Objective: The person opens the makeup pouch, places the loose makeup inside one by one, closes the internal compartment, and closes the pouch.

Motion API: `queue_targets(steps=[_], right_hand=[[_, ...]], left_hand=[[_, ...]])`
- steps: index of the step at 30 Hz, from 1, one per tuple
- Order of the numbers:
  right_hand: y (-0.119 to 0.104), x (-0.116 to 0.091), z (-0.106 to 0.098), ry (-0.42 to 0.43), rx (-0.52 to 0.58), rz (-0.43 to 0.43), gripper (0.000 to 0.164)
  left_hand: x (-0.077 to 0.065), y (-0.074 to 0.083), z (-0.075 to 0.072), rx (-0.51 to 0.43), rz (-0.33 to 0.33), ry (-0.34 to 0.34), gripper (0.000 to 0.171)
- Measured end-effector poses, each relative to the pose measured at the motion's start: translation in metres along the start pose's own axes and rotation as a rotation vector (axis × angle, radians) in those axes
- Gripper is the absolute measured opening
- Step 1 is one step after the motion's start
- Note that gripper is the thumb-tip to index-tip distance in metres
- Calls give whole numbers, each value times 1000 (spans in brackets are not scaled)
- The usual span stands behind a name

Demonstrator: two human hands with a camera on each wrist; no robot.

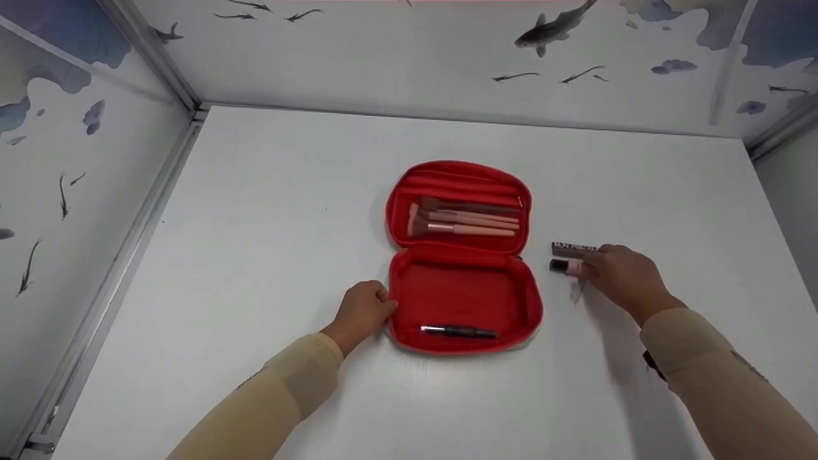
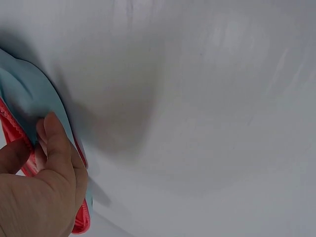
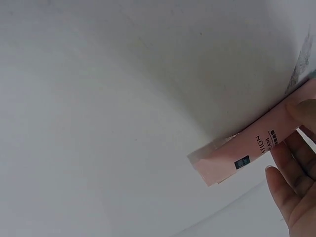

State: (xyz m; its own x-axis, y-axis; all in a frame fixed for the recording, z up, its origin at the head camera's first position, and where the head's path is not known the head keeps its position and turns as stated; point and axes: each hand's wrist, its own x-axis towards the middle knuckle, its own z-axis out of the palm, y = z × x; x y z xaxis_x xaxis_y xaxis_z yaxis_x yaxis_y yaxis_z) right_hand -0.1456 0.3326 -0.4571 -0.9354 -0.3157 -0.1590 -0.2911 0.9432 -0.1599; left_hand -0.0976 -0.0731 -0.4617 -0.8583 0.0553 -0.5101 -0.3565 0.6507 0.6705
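"What's lying about the right hand [image 1: 629,275]?"

"It grasps a pink tube [image 1: 572,268] with a black cap, to the right of the red case [image 1: 465,256], between that and the table's right edge. Whether the tube is off the surface, I can't tell."

"Anything in the way there?"

"One small printed box [image 1: 571,250] lies just beside the tube, on the side toward the far edge. The hand covers its right end, so I can't say whether they touch."

"And the left hand [image 1: 364,310]?"

"Gripping the case's left rim, hiding a bit of that side."

"Count the rest for me."

"One case, spread open, with its lid toward the table's far edge. At least three brushes [image 1: 473,229] lie across the lid; they overlap, so there may be more. One black pen [image 1: 460,331] with a silvery end lies in the base, along its near edge. One tube, one box."

"What's it all on?"

"A white table [image 1: 275,191], with the case around the middle. Pale walls [image 1: 396,64] printed with fish and leaves rise behind the far edge and at the left, where a metal frame [image 1: 163,220] runs along the table's left edge."
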Motion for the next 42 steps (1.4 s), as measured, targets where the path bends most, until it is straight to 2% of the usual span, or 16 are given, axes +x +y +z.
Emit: queue_targets(steps=[4,12,17,20,24,29,37,42], right_hand=[[2,-1,1,-7,1,-9,34],[-1,-6,3,15,-47,-68,19],[-4,-7,5,1,-50,-99,25],[-10,-8,3,-19,-12,-79,31],[-21,-9,-4,-17,17,-60,29],[-39,-11,-16,7,1,-82,21],[-75,-11,-30,69,-60,-219,23],[-92,-11,-34,77,-113,-267,22]], left_hand=[[0,0,1,-5,-11,-4,13],[-2,0,2,-29,17,8,14],[-2,0,2,-18,19,16,15],[-2,-1,2,-13,16,20,16],[-3,-1,2,-14,17,26,16],[-4,0,1,-8,20,26,15],[-3,-1,1,7,33,34,16],[-3,-2,2,19,59,38,17]])
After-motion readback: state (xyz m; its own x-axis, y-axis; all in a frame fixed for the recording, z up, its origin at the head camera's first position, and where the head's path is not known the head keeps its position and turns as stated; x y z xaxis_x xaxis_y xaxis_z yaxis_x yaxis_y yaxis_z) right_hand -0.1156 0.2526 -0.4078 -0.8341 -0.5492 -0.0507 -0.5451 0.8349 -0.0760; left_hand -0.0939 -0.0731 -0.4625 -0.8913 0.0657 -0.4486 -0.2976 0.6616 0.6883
